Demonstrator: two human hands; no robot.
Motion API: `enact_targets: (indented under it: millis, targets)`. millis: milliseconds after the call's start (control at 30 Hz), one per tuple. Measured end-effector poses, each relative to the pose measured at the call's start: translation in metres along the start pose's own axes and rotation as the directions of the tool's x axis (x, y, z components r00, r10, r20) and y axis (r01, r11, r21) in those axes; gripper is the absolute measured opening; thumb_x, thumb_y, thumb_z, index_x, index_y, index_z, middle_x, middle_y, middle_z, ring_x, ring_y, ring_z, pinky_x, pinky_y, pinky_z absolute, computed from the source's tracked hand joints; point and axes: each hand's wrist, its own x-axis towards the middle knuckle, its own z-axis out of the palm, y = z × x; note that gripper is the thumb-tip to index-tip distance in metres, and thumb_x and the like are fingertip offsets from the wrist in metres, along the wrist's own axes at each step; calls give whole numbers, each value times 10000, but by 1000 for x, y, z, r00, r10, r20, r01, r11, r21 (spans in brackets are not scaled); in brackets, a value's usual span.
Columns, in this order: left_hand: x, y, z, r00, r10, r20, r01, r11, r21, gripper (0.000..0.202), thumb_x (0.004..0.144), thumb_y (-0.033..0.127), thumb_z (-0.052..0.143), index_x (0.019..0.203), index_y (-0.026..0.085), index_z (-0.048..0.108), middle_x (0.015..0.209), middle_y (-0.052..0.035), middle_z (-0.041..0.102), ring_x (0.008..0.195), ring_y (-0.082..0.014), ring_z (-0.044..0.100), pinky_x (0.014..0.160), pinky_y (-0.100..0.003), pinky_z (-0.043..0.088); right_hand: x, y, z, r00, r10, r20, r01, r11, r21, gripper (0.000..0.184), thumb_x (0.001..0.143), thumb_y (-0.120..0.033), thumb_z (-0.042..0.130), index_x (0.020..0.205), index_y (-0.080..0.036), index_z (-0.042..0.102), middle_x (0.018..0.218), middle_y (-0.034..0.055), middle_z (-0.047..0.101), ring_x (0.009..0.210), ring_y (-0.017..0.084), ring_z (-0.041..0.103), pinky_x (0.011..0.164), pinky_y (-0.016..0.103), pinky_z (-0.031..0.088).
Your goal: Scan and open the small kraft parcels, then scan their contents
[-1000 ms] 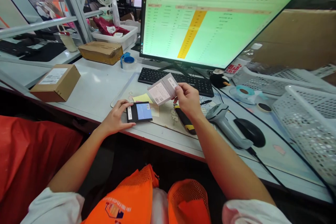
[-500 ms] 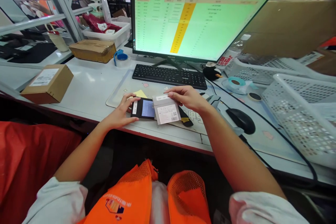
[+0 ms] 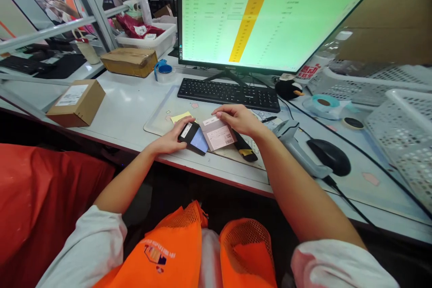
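My left hand point(image 3: 173, 138) is closed round the left end of a flat black item point(image 3: 199, 140) with a white label and a bluish, screen-like panel. It lies tilted, its right end lower, above the desk's front edge. Between finger and thumb of my right hand point(image 3: 239, 119) is the top edge of a small greyish packet point(image 3: 219, 136), printed with text and a barcode. The packet hangs just right of the black item. Partly behind it is a black and yellow tool point(image 3: 246, 147), its kind unclear. A yellow sticky note point(image 3: 180, 117) lies behind my left hand.
Beyond my hands are a keyboard point(image 3: 227, 94) and a monitor point(image 3: 263, 18) showing a spreadsheet. A grey scanner point(image 3: 303, 150) and a black mouse point(image 3: 329, 156) lie right, near white baskets point(image 3: 401, 121). Cardboard boxes point(image 3: 77, 103) and a tape roll point(image 3: 164, 72) stand left.
The black item has turned clockwise, its right end now lower and clearer of the packet. The packet has tilted slightly in my right hand. The whole view has shifted.
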Motion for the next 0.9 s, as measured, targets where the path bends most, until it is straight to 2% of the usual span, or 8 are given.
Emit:
enact_targets:
  millis: [167,267,333,433,567,700,800,900]
  targets:
    - [7,0,7,1000,-12,18,14,992,-127,1038,721,268,667,1638,255,180,1667,-154,321,1487,-339,424,1127,-472,493,22,6,5,996,51,-75,-37,982,186,470,723,-510,786,1041,-181,682,612,-58,494,587,104,428,543,246,332]
    - [10,2,10,998,-57,5,56,953,-296,1157,720,287,726,1649,276,38,1514,-175,514,1289,-312,607,1050,-491,530,31,9,14,998,58,-25,-49,962,270,451,658,-528,819,895,-176,666,655,-20,591,616,115,498,554,248,378]
    - [11,5,10,994,-112,14,107,900,-422,1176,720,281,739,1644,293,12,1350,-134,633,1122,-269,681,989,-478,554,33,8,20,999,40,-11,-36,965,260,436,659,-539,801,849,-162,691,716,19,657,650,126,535,574,254,404]
    - [13,11,10,983,-184,8,158,817,-554,1108,686,250,734,1629,283,152,1211,-79,683,1032,-227,694,975,-432,558,31,6,27,999,7,-31,0,970,245,427,683,-529,764,881,-151,742,814,51,718,714,144,579,630,268,446]
    - [19,19,13,974,-217,62,201,710,-675,966,693,300,700,1583,284,327,1302,-94,656,1089,-266,684,918,-439,597,27,2,36,999,-16,-52,28,971,237,425,732,-516,728,941,-147,768,906,69,748,781,164,617,706,288,490]
    - [30,22,23,962,-272,-12,207,759,-618,788,766,427,768,1480,234,497,1219,-97,705,1027,-269,704,841,-392,599,19,-8,41,994,10,-111,6,990,140,426,797,-445,694,1089,-143,765,911,66,748,772,167,622,720,302,510]
    - [37,21,29,952,-277,-131,166,825,-540,604,755,438,830,1259,165,637,1073,-89,739,929,-230,708,809,-324,568,-5,-12,24,970,-6,-243,0,1000,-23,428,865,-417,644,1204,-175,740,989,72,752,832,183,646,790,331,530]
    - [36,17,27,918,-325,-228,181,854,-488,492,783,468,810,1133,168,637,931,-59,730,794,-201,689,694,-285,539,-52,-1,-15,876,61,-478,-174,965,-194,470,912,-459,593,1267,-175,709,1117,117,737,936,232,671,867,391,539]
